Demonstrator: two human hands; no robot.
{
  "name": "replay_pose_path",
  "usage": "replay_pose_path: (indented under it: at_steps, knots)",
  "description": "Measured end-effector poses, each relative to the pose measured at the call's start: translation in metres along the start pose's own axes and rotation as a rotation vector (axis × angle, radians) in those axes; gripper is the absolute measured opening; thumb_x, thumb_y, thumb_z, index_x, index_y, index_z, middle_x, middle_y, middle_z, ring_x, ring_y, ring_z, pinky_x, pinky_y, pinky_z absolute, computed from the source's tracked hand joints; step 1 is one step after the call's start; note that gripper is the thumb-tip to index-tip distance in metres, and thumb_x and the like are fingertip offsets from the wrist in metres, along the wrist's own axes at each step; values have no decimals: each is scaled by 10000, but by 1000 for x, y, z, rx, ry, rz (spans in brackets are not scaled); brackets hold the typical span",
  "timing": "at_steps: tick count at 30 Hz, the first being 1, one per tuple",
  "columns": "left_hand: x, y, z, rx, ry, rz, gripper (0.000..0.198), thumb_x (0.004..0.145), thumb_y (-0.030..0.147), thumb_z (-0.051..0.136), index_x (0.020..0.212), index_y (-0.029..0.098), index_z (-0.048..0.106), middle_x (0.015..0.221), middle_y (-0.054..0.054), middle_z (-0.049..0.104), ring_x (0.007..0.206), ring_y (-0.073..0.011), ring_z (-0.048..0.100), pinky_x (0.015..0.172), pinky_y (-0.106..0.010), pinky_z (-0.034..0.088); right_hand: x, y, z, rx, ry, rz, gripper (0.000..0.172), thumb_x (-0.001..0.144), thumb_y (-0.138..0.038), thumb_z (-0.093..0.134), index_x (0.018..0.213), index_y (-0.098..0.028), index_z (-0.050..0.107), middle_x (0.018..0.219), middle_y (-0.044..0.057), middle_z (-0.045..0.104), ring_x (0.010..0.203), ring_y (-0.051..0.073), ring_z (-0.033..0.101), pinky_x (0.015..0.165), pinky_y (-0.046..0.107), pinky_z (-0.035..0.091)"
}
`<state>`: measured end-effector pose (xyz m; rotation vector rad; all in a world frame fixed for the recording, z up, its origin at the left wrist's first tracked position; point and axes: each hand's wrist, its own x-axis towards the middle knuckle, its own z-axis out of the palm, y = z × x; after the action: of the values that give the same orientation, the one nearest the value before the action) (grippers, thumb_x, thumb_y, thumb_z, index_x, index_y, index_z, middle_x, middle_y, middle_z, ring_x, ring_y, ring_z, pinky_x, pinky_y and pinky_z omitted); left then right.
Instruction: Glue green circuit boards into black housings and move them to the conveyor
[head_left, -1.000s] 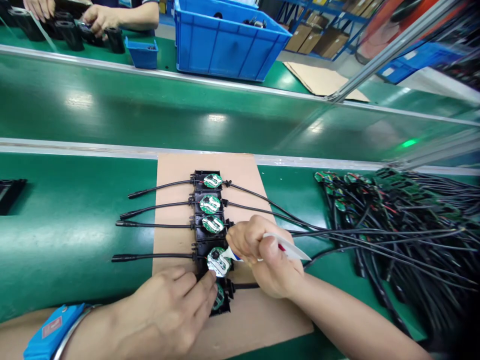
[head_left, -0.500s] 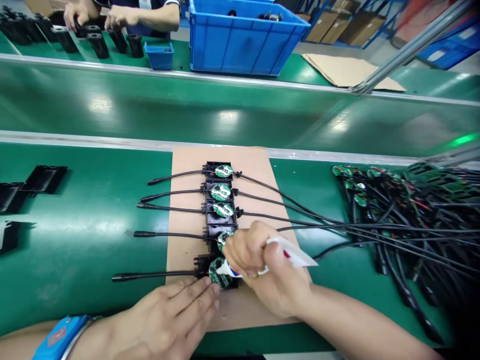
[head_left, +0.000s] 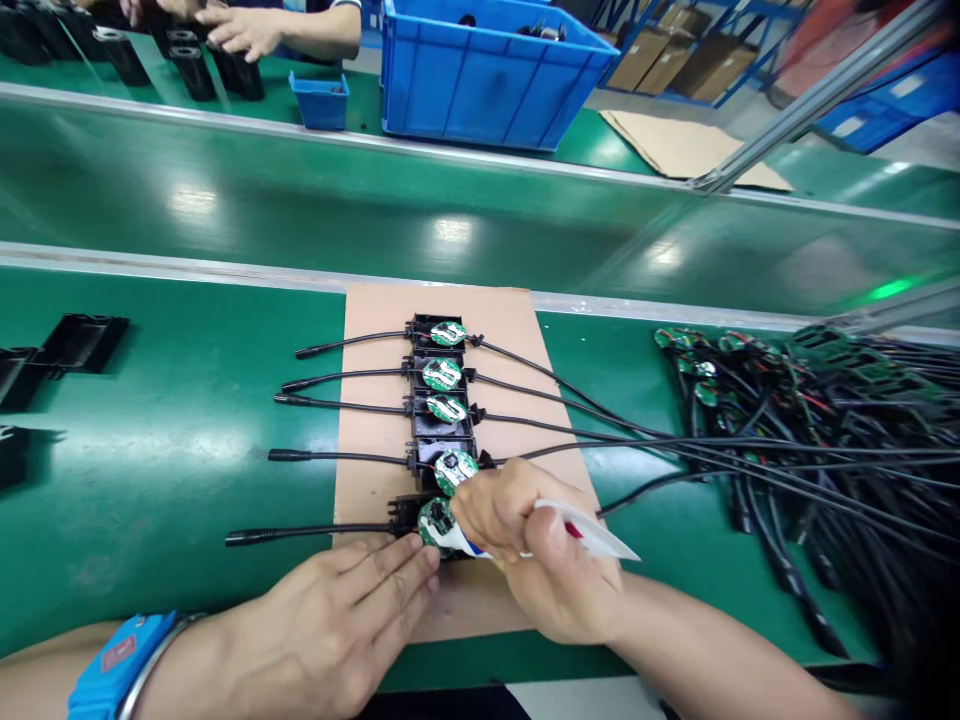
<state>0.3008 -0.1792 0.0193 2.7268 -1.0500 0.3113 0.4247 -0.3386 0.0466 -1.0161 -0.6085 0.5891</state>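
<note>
My right hand point(head_left: 536, 550) is closed around a white squeeze tube point(head_left: 604, 533), its flat tail sticking out at the right. The tube's nozzle end points left and down at the nearest round green circuit board point(head_left: 435, 515). My left hand point(head_left: 352, 605) lies flat with fingers stretched, fingertips by that board's lower left edge. That board rests over a black plastic housing point(head_left: 403, 513), partly hidden by my right hand. Farther up stand several more housings in a column, each with a round board point(head_left: 442, 375) bearing white strips. Black cables run out of both sides.
A cardboard sheet point(head_left: 375, 305) lies under the housings. At right is a heap of cables and boards point(head_left: 787, 400); black covers point(head_left: 84, 342) lie left. Beyond the divider are a blue crate point(head_left: 487, 85), a small blue bin point(head_left: 321, 103), black cylinders point(head_left: 193, 72) and a co-worker's hands point(head_left: 244, 30).
The tube's nozzle has shifted on the nearest board, and more of the fourth board shows. The view has tilted slightly. A co-worker's hand has moved and opened. My left hand stays by the board.
</note>
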Motion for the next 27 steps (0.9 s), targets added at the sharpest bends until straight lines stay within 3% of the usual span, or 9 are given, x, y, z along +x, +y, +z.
replay_pose_path:
  at_steps: [7, 17, 23, 27]
  knots:
    - [-3, 2, 0, 6, -16, -5, 422, 924, 118, 372, 1312, 62, 529, 1365, -119, 540, 1207, -263, 549, 942, -342, 514, -7, -3, -10, -6, 25, 21, 366, 944, -439, 467, 678, -196, 405, 547, -51, 273, 468, 83, 266, 466, 256, 204]
    - [-4, 2, 1, 5, -14, -14, 417, 915, 116, 404, 1310, 80, 535, 1378, -106, 531, 1232, -250, 522, 957, -336, 494, 3, 8, -12, -15, 55, -69, 364, 930, -437, 482, 662, -200, 416, 540, -54, 275, 453, 90, 263, 464, 257, 194]
    - [3, 0, -5, 6, 48, -35, 392, 952, 131, 333, 1233, 104, 604, 1288, -54, 614, 1164, -201, 579, 925, -291, 522, -8, 10, -20, -186, -73, -109, 325, 934, -424, 437, 690, -210, 423, 567, -43, 276, 474, 104, 260, 491, 271, 193]
    - [2, -1, -1, 21, 56, -37, 356, 949, 129, 383, 1227, 106, 604, 1281, -54, 619, 1162, -194, 589, 928, -279, 525, -6, -11, -17, -142, -92, -75, 346, 909, -478, 458, 695, -214, 397, 564, -44, 285, 474, 103, 257, 474, 264, 195]
